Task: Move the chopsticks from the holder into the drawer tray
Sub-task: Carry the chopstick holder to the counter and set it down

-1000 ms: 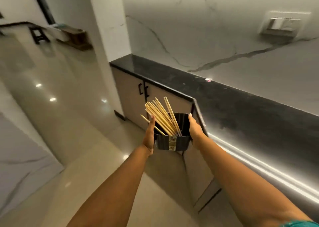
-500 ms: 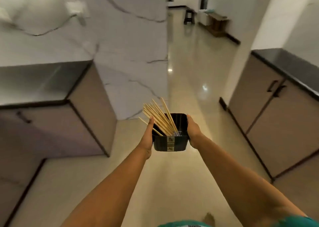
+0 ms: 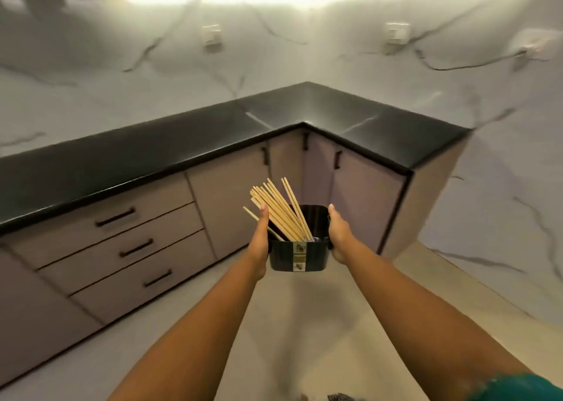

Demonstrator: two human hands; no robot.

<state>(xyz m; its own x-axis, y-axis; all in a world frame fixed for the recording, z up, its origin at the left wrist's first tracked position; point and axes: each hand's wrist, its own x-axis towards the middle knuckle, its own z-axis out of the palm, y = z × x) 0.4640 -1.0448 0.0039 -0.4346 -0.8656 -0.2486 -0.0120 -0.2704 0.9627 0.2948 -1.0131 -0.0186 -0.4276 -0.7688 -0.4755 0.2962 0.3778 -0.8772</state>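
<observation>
A black rectangular holder [image 3: 300, 257] with a label strip on its near side hangs in the air in front of me, carried between both hands. A bundle of pale wooden chopsticks [image 3: 280, 208] stands in it, leaning to the left and fanning above the rim. My left hand [image 3: 260, 242] grips the holder's left side, thumb stretched forward beside the chopsticks. My right hand [image 3: 339, 236] grips the right side, thumb along the rim. The fingers of both hands are hidden under the holder. A stack of three shut drawers [image 3: 137, 248] with black handles is to the left. No drawer tray is in view.
An L-shaped black countertop [image 3: 152, 151] over beige cabinets wraps the corner ahead, its cabinet doors [image 3: 365, 205] shut behind the holder. White marble walls with switch plates [image 3: 211, 36] rise behind. Pale floor [image 3: 304, 324] lies under my arms.
My view has swung round from the hallway to the corner counter with the drawers. Both hands keep the same hold on the holder, and the chopsticks have not shifted.
</observation>
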